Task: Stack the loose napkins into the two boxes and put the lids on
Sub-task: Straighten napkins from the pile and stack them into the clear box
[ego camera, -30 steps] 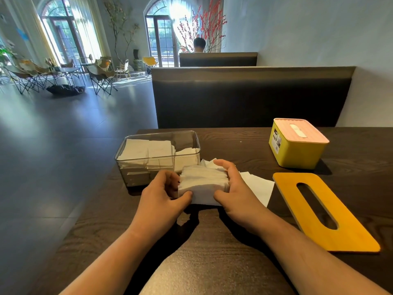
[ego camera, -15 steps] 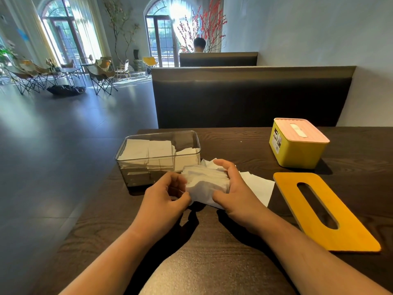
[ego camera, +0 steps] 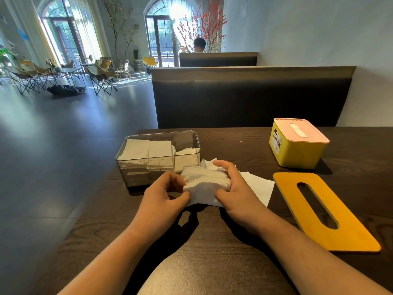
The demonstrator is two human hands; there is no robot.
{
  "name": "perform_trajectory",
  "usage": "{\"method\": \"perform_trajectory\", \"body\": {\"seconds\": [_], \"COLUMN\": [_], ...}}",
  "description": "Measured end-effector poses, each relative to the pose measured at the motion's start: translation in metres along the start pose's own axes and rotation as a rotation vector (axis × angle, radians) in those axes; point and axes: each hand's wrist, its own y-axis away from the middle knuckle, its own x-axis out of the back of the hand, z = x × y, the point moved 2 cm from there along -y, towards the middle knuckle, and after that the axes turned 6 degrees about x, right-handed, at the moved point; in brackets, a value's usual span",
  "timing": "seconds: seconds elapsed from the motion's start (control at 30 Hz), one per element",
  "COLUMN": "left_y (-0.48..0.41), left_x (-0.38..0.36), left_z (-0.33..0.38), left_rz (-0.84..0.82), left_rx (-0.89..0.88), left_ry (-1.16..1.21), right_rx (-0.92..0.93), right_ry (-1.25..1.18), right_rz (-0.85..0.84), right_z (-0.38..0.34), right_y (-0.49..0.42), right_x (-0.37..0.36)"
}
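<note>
Squaring a napkin stack [ego camera: 205, 179] just in front of the clear box [ego camera: 163, 132], the left hand [ego camera: 163, 196] and right hand [ego camera: 238, 194] curl their fingers [ego camera: 225, 167] round its two ends, evidently aligning edges for loading. The box is part-filled; the flat yellow lid [ego camera: 344, 226] lies apart on the bench [ego camera: 212, 252].

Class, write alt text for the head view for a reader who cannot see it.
A left hand and a right hand grip a stack of white napkins over a dark wooden table, in front of a clear box partly filled with napkins. To the right lie a yellow slotted lid and, farther back, a yellow box with its pink lid on.
</note>
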Motion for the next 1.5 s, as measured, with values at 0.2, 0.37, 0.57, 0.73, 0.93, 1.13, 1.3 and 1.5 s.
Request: {"method": "perform_trajectory", "body": {"seconds": [0.2,0.37,0.57,0.73,0.93,1.13,1.3,1.5], "left_y": [-0.007,-0.003,-0.005,-0.006,-0.010,-0.010,-0.012,-0.017], "left_x": [0.000,0.001,0.003,0.003,0.003,0.004,0.005,0.006], "left_z": [-0.005,0.005,0.008,0.010,0.008,0.011,0.007,0.005], "left_rz": [-0.026,-0.081,-0.137,-0.168,-0.188,-0.247,-0.260,-0.209], "left_rx": [0.056,0.128,0.145,0.121,0.201,0.188,0.199,0.196], "left_ry": [0.074,0.311,0.158,0.099,0.117,0.123,0.106,0.047], "right_rx": [0.001,-0.001,-0.005,0.002,0.004,-0.004,-0.006,-0.005], "right_ry": [-0.005,0.004,-0.001,0.004,0.028,0.045,0.060,0.048], "right_rz": [0.002,-0.001,-0.011,-0.010,-0.002,-0.005,-0.002,-0.011], "right_z": [0.001,0.001,0.001,0.000,0.000,-0.001,0.001,-0.002], "right_y": [-0.001,-0.001,0.000,0.001,0.001,0.001,0.000,0.000], "right_x": [0.000,0.000,0.000,0.000,0.000,-0.001,-0.001,-0.002]}}
